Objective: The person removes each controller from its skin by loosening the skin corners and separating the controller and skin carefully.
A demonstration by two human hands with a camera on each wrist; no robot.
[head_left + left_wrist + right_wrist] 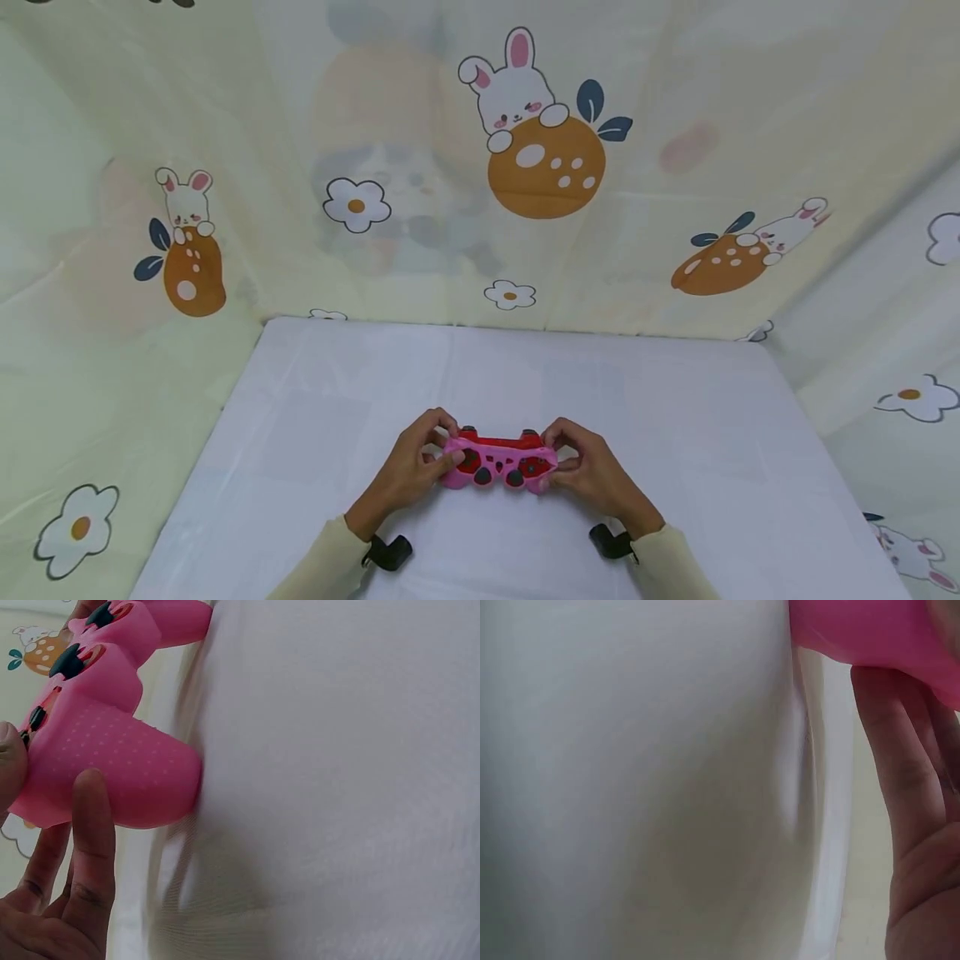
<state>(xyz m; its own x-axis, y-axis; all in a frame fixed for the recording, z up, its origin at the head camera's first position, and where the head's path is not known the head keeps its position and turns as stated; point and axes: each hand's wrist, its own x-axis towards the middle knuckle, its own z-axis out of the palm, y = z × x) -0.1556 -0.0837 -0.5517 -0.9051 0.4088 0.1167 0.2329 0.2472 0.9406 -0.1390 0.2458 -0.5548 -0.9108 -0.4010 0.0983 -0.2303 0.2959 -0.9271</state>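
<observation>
Angled inward from the near side, the left hand and right hand grip opposite ends of a pink-and-red controller with bent fingers, the left thumb on top, at the white surface's near middle.

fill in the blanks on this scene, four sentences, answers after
1. The grips of the game controller are coloured ____.
2. Counting the left hand and the right hand, the number of hands holding it is ____.
3. A black device is worn on each ____.
4. On the backdrop, the animal peeking over the large orange fruit is a ____.

Missing words: pink; two; wrist; rabbit
</observation>
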